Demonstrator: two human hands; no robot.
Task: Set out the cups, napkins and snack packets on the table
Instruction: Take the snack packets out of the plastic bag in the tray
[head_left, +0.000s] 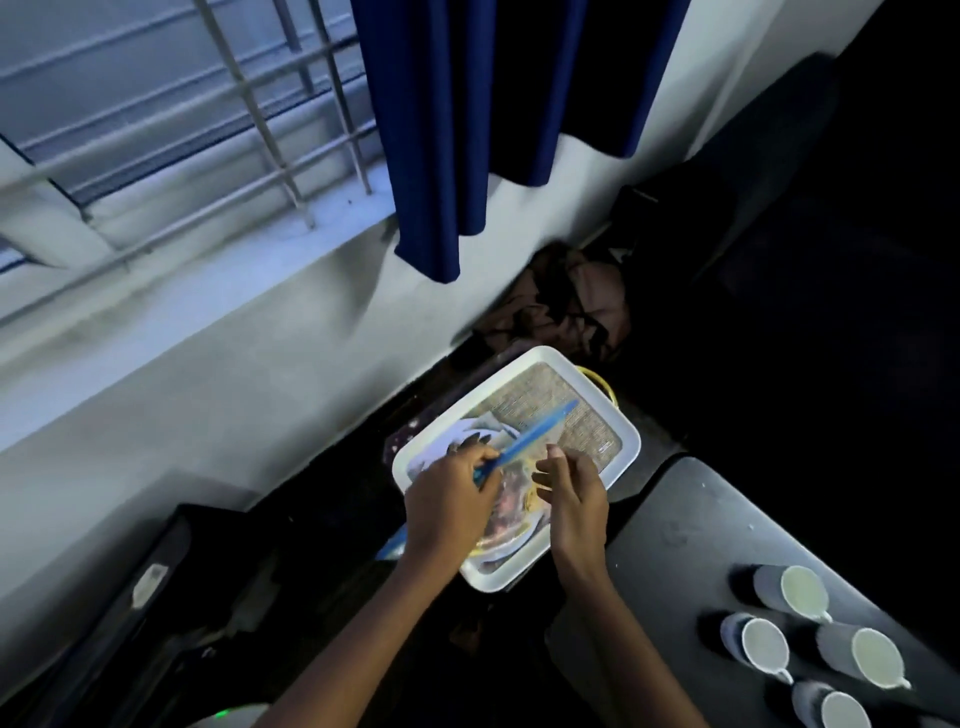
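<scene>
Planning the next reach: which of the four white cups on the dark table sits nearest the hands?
The top white cup, farthest up the dark table; the other three sit lower, toward the frame's bottom edge.

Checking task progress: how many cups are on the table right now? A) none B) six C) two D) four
D: four cups stand grouped at the near right end of the table, while both hands are over at the white tray.
</scene>
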